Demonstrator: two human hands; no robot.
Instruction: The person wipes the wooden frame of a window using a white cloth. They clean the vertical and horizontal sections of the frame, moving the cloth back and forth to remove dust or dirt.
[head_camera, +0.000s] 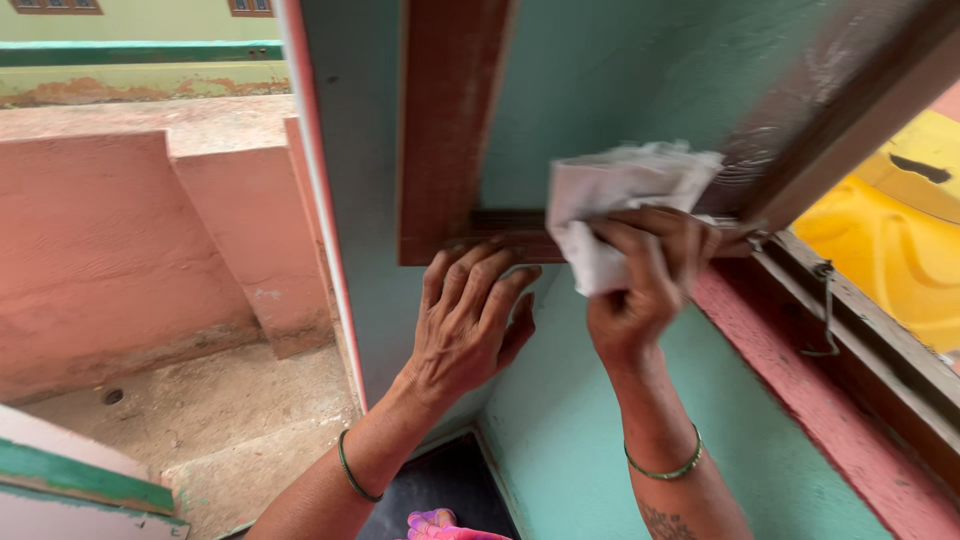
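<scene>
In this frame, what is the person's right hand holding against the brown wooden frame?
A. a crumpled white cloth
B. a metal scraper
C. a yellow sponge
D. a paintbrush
A: the right hand grips a crumpled white cloth pressed to the lower edge of the brown wooden frame, while the left hand rests bare on the frame's bottom.

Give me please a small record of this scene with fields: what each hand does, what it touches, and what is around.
left hand: fingers pressed flat on the lower edge of the brown wooden frame
right hand: closed around a crumpled white cloth, held against the frame's bottom rail
wrists: a green bangle on each
wall: teal, with a pink band along the window side
right edge: wooden window sill, something yellow beyond it
left side: pink parapet wall and a bare concrete floor
</scene>
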